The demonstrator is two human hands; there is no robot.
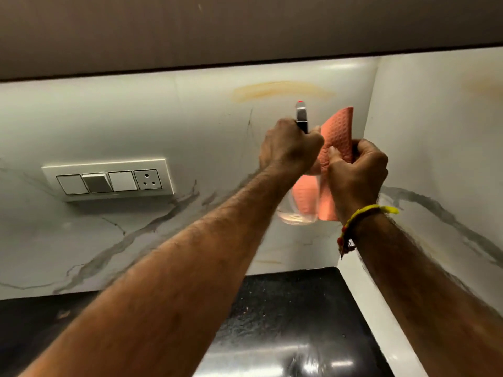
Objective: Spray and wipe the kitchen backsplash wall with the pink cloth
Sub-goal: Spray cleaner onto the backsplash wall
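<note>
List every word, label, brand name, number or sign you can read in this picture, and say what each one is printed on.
None can be read.
Spray bottle in the left hand: clear, no label shows.
Pink cloth in the right hand: only a woven pattern.
Switch plate on the wall: three switches and a socket, no markings seen.

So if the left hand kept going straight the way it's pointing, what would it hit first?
Probably the backsplash wall, near the orange smear. The left hand grips the spray bottle, nozzle wallward; depth is unclear.
</note>
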